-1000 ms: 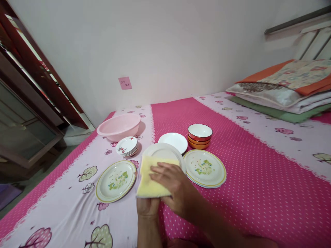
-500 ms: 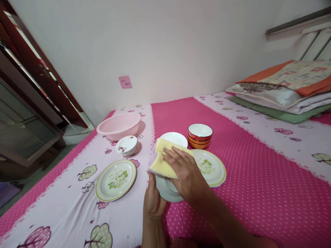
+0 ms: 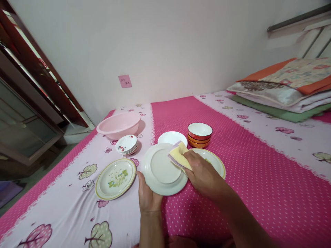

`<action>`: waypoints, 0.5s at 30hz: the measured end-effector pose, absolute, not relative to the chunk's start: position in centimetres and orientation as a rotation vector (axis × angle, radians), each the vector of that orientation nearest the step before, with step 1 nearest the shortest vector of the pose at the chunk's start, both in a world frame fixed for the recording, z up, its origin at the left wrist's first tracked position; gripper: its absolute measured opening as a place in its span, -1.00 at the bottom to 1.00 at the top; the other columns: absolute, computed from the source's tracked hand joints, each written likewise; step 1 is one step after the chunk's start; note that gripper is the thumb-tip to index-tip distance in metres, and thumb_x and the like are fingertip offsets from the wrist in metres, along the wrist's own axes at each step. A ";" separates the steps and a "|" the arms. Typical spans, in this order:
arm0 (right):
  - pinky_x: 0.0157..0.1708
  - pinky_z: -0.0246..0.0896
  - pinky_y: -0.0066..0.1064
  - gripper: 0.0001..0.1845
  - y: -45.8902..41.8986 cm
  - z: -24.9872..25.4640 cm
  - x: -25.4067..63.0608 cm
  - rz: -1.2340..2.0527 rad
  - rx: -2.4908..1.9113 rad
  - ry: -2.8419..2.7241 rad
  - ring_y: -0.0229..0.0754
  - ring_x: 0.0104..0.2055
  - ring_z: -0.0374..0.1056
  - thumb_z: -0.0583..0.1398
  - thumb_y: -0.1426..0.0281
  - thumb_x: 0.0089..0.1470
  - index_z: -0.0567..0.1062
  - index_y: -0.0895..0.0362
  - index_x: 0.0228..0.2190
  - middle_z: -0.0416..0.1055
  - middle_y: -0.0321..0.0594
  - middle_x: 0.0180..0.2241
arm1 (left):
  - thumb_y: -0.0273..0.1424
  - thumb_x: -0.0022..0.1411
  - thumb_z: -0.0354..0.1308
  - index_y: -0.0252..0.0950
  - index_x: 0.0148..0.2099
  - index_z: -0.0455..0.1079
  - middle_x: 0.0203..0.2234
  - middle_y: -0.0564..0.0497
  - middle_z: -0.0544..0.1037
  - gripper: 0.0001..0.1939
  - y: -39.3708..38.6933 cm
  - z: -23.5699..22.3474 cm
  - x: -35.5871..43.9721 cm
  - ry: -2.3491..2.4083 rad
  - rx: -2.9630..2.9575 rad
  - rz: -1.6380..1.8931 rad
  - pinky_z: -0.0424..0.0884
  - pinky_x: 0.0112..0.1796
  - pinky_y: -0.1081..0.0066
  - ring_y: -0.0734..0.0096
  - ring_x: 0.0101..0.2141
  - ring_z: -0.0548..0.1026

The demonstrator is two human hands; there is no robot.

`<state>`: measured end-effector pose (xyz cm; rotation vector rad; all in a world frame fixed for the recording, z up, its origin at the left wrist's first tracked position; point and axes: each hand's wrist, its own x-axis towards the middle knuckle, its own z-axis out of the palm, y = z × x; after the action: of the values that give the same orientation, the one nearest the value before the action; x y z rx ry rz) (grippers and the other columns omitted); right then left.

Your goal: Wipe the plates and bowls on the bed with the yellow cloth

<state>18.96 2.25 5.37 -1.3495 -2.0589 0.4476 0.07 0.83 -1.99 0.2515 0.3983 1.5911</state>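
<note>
My left hand (image 3: 149, 194) grips a white plate (image 3: 165, 167) by its lower left edge, thumb on the near side. The plate's underside, with its foot ring, faces me. Bunched in my right hand (image 3: 203, 172) is a yellow cloth (image 3: 180, 155) with a purple edge, touching the plate's right side. Behind the held plate lies another white plate (image 3: 172, 137). A yellow-rimmed plate with a plant print (image 3: 217, 161) is partly hidden by my right hand. A matching yellow-rimmed plate (image 3: 104, 184) lies to the left.
Several small flowered dishes (image 3: 126, 144) are stacked near a pink basin (image 3: 119, 125). Stacked bowls (image 3: 200, 136), orange with a red one on top, stand beyond my right hand. Folded bedding (image 3: 281, 91) lies at the far right. The pink patterned bedspread (image 3: 258, 186) meets a white wall.
My right hand has drawn the cloth, spread across the plate before, to the plate's right side and bunched it. The plate's underside now shows almost whole.
</note>
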 end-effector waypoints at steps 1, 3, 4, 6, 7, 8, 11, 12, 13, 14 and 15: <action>-0.04 0.30 -0.12 -0.52 2.0 5.6 18.9 0.491 -1.359 -2.086 0.10 -0.01 0.43 0.10 0.57 0.16 0.42 0.11 0.11 0.51 -0.01 -0.05 | 0.08 0.46 -0.10 -0.14 0.39 0.34 0.19 -0.16 0.56 -0.34 1.0 -2.3 -0.1 0.382 0.244 1.626 0.26 0.30 0.10 0.08 0.21 0.49; -0.08 0.27 -0.18 -0.57 1.4 5.9 18.7 0.542 -1.359 -2.148 0.06 -0.06 0.44 0.10 0.61 0.11 0.46 0.12 0.00 0.51 -0.04 -0.10 | 0.09 0.45 -0.09 -0.15 0.39 0.34 0.17 -0.18 0.57 -0.33 1.4 -3.0 -0.6 0.362 0.224 1.682 0.26 0.30 0.07 0.08 0.17 0.53; -0.09 0.26 -0.19 -0.59 1.2 5.9 18.6 0.550 -1.343 -2.184 0.04 -0.09 0.43 0.09 0.64 0.07 0.47 0.12 -0.06 0.51 -0.05 -0.12 | 0.10 0.44 -0.10 -0.17 0.38 0.35 0.15 -0.19 0.59 -0.32 1.5 -3.3 -0.9 0.365 0.212 1.700 0.24 0.31 0.06 0.08 0.15 0.55; -0.10 0.24 -0.21 -0.61 0.6 5.9 18.3 0.547 -1.280 -2.241 0.01 -0.12 0.40 0.08 0.67 0.00 0.48 0.13 -0.16 0.50 -0.08 -0.16 | 0.13 0.44 -0.13 -0.20 0.35 0.39 0.10 -0.21 0.62 -0.29 1.8 -3.9 -1.4 0.387 0.200 1.719 0.18 0.33 0.03 0.08 0.11 0.58; -0.11 0.24 -0.22 -0.59 0.3 5.8 18.1 0.540 -1.236 -2.263 0.00 -0.11 0.38 0.07 0.68 -0.03 0.48 0.13 -0.17 0.49 -0.09 -0.16 | 0.13 0.44 -0.15 -0.21 0.33 0.42 0.08 -0.21 0.63 -0.28 1.9 -4.1 -1.6 0.391 0.207 1.720 0.15 0.34 0.02 0.07 0.10 0.59; -0.11 0.24 -0.22 -0.58 0.0 5.6 17.8 0.533 -1.187 -2.285 -0.01 -0.11 0.37 0.07 0.69 -0.05 0.48 0.14 -0.18 0.48 -0.10 -0.16 | 0.13 0.44 -0.16 -0.22 0.30 0.46 0.07 -0.20 0.64 -0.28 2.0 -4.3 -1.9 0.383 0.222 1.718 0.13 0.35 0.00 0.07 0.09 0.59; -0.08 0.25 -0.22 -0.56 -1.1 5.1 16.7 0.500 -1.047 -2.346 -0.03 -0.11 0.34 0.06 0.71 -0.04 0.50 0.13 -0.18 0.48 -0.11 -0.14 | 0.16 0.43 -0.20 -0.25 0.20 0.55 0.06 -0.20 0.65 -0.24 1.6 -4.7 -2.5 0.284 0.315 1.621 0.09 0.36 0.00 0.02 0.18 0.51; -0.06 0.26 -0.21 -0.55 -1.5 4.9 16.3 0.486 -1.004 -2.361 -0.03 -0.10 0.34 0.05 0.72 -0.01 0.50 0.13 -0.16 0.49 -0.12 -0.12 | 0.19 0.42 -0.20 -0.29 0.16 0.57 0.06 -0.22 0.65 -0.21 1.4 -4.7 -2.6 0.248 0.350 1.547 0.09 0.36 0.00 -0.02 0.23 0.47; -0.04 0.26 -0.21 -0.55 -2.0 4.7 15.9 0.470 -0.967 -2.372 -0.04 -0.08 0.34 0.05 0.73 0.04 0.51 0.12 -0.13 0.49 -0.12 -0.10 | 0.21 0.40 -0.18 -0.34 0.13 0.59 0.05 -0.26 0.65 -0.19 1.2 -4.7 -2.7 0.233 0.377 1.467 0.11 0.35 -0.01 -0.07 0.25 0.43; -0.02 0.26 -0.21 -0.55 -2.5 4.6 15.4 0.450 -0.934 -2.381 -0.04 -0.06 0.34 0.04 0.73 0.08 0.51 0.11 -0.11 0.49 -0.12 -0.06 | 0.22 0.38 -0.15 -0.38 0.07 0.61 0.00 -0.29 0.67 -0.17 1.0 -4.8 -2.7 0.251 0.395 1.405 0.15 0.33 -0.03 -0.13 0.24 0.44; 0.01 0.27 -0.21 -0.55 -2.9 4.5 14.9 0.424 -0.910 -2.388 -0.03 -0.03 0.35 0.05 0.72 0.12 0.51 0.10 -0.08 0.49 -0.11 -0.03 | 0.21 0.38 -0.12 -0.40 0.00 0.63 -0.07 -0.30 0.69 -0.19 0.8 -4.8 -2.6 0.297 0.404 1.378 0.22 0.30 -0.06 -0.17 0.18 0.49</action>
<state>14.93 -2.89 4.53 -0.9105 -2.3880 0.4239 -2.62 0.77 -4.80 0.4035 0.2967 1.3784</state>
